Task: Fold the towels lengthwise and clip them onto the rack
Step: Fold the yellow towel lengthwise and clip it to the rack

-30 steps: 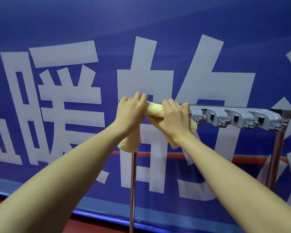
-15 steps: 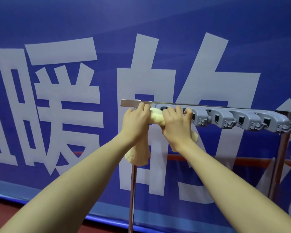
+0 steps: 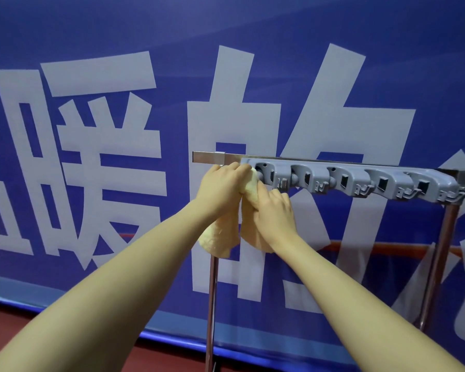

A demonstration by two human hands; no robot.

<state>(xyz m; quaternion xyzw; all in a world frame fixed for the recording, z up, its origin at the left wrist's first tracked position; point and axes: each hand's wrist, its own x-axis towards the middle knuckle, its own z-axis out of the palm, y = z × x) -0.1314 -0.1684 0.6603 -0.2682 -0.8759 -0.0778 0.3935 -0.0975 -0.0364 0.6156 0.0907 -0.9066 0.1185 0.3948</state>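
A big blue banner [image 3: 91, 36] with huge pale letters filled the wall behind the rack [image 3: 333, 160]. The rack was a shiny metal bar on thin metal legs, and it stood in front of the banner on a dark red floor [image 3: 16, 328].

A long gray clip strip [image 3: 360, 181] hung along the bar. It had a row of clips side by side, running from the hands out to the rack's right end. Every clip to the right of the hands looked bare.

The yellow towel [image 3: 220, 237] was folded into a long narrow band. Its long way ran up and down, with its top bunched right at the clip nearest the rack's left end and its two ends hanging down below the bar.

The left hand [image 3: 222, 183] was curled around the top of the towel, just under the bar. The right hand [image 3: 275, 210] was curled around the towel a little lower, just below the first clip. Both hands touched the towel, and the left hand was nearer the clip.

The towel top lay just beside the clip mouth, so it probably only needed a short push up and in. I could not tell if the clip had caught it yet. There was lots of open room below the bar for the hands to drop away.
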